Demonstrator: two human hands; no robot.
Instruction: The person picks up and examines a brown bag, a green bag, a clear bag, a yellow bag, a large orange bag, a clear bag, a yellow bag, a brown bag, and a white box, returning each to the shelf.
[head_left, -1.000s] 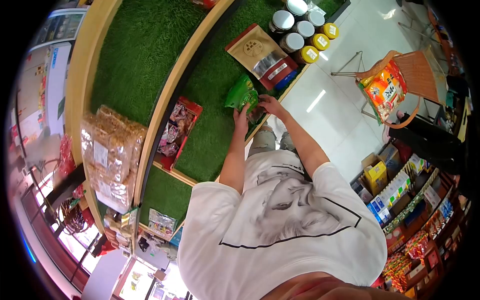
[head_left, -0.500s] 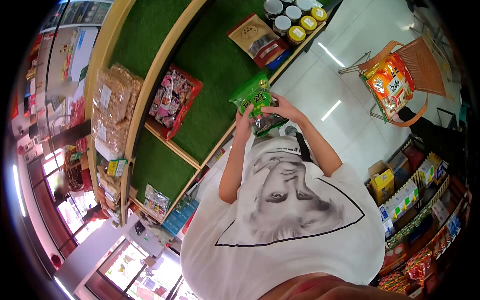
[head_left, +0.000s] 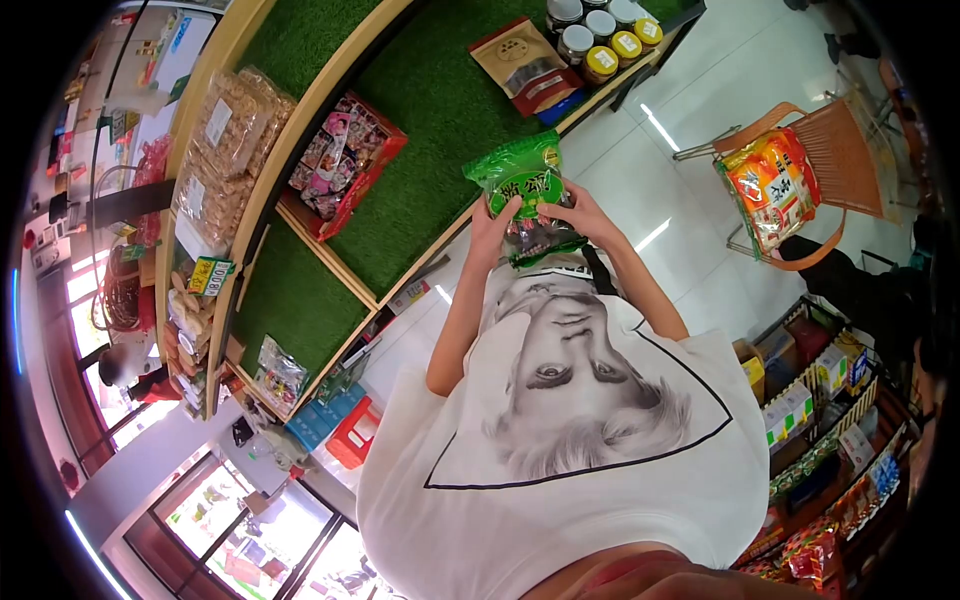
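Between my two hands is a green plastic snack bag [head_left: 526, 185] with dark Chinese lettering and a clear part that shows dark pieces inside. My left hand [head_left: 492, 230] grips its left edge, thumb across the front. On the right edge, my right hand [head_left: 583, 214] is closed, its thumb also pressed on the front. The fingers behind the bag are hidden. I hold it in front of my white printed shirt, by the edge of a shelf covered with green turf [head_left: 420, 150].
On the turf are a brown pouch [head_left: 527, 68], jars with yellow lids [head_left: 601, 63] and a red box of small packets [head_left: 345, 165]. Bags of light-brown snacks [head_left: 215, 150] stand further left. A brown chair [head_left: 835, 150] holds an orange package [head_left: 770, 190]. Stocked racks [head_left: 800, 410] are at lower right.
The bag stays in both hands and now faces me more squarely, its lettering easier to see. My right hand has shifted slightly right and down. The camera view has turned a little.
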